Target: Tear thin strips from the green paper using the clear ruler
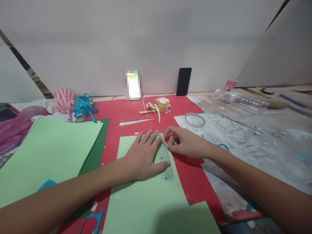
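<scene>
A light green paper sheet (146,208) lies in front of me on red paper. On its upper right part rests a clear ruler (167,174). My left hand (142,159) lies flat over the sheet, fingers spread, its thumb across the ruler. Beside the ruler's far end, my right hand (186,141) pinches a narrow green paper strip (163,142), which slants over the ruler. Whether the strip is still joined to the sheet I cannot tell.
More green sheets (56,143) lie at left, by pink (63,101) and blue (84,106) paper-strip balls. Ahead are a yellow tub (163,106), loose green strips (156,109), a lit phone (133,86) and a black phone (184,82). A tape roll (195,125) and plastic bottle (251,102) are right.
</scene>
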The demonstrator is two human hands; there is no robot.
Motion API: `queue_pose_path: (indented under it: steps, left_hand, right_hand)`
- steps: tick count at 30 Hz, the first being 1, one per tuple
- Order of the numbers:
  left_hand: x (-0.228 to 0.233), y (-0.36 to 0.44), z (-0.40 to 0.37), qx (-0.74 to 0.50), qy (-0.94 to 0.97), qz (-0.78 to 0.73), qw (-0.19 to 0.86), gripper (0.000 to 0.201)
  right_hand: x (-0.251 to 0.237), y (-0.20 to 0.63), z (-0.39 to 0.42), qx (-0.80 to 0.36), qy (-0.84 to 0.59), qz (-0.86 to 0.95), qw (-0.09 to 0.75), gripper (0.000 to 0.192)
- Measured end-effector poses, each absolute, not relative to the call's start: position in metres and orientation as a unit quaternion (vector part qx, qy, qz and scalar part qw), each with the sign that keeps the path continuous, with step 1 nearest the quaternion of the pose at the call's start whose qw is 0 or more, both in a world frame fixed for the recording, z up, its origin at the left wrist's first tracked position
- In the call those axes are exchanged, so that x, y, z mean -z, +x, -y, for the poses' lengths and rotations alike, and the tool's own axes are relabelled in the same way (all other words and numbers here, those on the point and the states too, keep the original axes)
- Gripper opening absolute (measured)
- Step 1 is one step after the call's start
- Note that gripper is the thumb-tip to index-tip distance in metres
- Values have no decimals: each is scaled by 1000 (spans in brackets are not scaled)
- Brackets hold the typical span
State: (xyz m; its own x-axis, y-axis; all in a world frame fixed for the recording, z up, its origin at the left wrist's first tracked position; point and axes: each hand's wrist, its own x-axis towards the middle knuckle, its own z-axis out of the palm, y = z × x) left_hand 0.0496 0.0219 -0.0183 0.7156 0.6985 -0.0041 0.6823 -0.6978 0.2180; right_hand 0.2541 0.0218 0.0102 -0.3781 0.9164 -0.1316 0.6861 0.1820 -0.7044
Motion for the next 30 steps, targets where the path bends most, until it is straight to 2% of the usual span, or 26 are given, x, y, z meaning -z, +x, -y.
queue_pose_path:
  steps: [13, 20, 26, 30]
  left_hand:
    - [17, 50, -21, -30, 915, -385, 114, 81]
    - [17, 50, -21, -39, 919, -375, 118, 78]
    - [19, 49, -22, -40, 917, -380, 114, 83]
    - [19, 49, -22, -35, 920, -373, 114, 84]
  right_hand:
    - [-9, 253, -20, -333, -551, 748, 163, 27]
    - [-17, 251, -17, -405, -528, 726, 172, 29]
    - [-21, 255, -16, -385, -530, 747, 109, 26]
    - [-20, 254, -14, -359, -535, 758, 100, 26]
